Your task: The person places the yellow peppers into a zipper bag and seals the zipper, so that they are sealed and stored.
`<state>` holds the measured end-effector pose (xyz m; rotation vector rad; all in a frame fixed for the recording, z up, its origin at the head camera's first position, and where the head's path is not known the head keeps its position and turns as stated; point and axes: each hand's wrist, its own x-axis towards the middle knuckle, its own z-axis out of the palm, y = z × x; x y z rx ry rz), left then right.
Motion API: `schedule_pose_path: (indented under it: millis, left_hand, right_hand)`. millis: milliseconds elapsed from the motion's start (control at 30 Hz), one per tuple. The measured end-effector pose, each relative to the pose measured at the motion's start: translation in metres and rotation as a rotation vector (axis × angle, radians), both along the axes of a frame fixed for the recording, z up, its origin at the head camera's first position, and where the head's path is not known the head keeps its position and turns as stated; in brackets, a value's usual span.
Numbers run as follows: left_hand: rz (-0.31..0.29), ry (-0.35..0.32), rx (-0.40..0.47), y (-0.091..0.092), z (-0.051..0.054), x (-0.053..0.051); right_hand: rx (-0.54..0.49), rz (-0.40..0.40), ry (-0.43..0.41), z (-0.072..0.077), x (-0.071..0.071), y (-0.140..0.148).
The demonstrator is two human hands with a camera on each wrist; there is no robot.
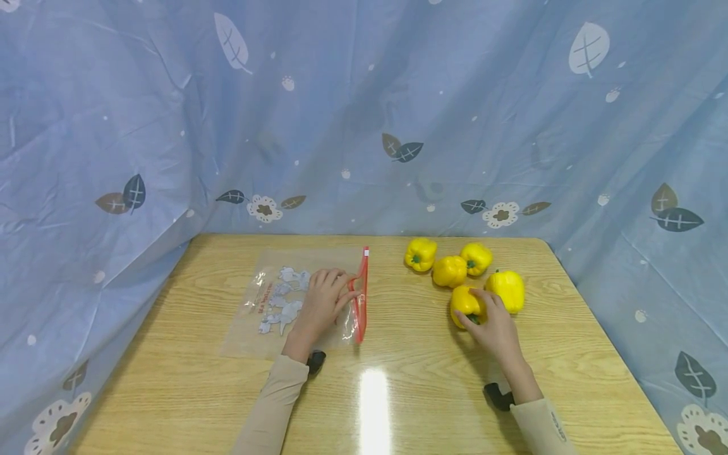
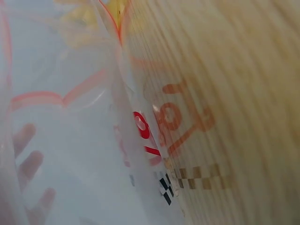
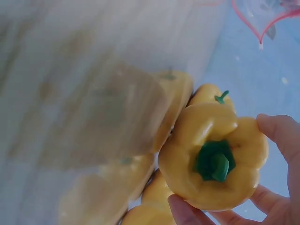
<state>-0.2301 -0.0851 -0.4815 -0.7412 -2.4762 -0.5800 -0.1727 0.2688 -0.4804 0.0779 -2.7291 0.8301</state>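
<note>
A clear plastic bag (image 1: 241, 328) with a red-edged mouth lies flat on the left of the table, its mouth facing right. My left hand (image 1: 322, 303) holds the bag near that mouth, where the red edge is bent; through the film in the left wrist view, some fingertips (image 2: 30, 164) show blurred. Thumb and fingers of my right hand (image 1: 493, 323) grip a yellow bell pepper (image 1: 463, 303), the nearest of the group. Its green stem faces the camera in the right wrist view, with the pepper (image 3: 183, 150) between the fingertips of my hand (image 3: 276, 187).
Behind the gripped pepper are more yellow peppers: one at the left (image 1: 421, 254), one in the middle (image 1: 449, 272), one at the back (image 1: 476, 258) and one at the right (image 1: 508, 291). A blue patterned curtain (image 1: 341, 114) surrounds the wooden table (image 1: 415, 392).
</note>
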Motion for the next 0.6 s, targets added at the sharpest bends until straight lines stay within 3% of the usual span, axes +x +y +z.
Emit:
schedule_pose_path:
  millis: [167,600]
  left_hand:
    - [0.006,-0.031,-0.010,0.000,0.001,0.001]
    - [-0.005,0.006,0.007,0.000,-0.001,0.000]
  right_hand:
    - [-0.025,0.021,0.043,0.005,0.001,-0.006]
    - [-0.040,0.093,0.036,0.012,-0.009,-0.031]
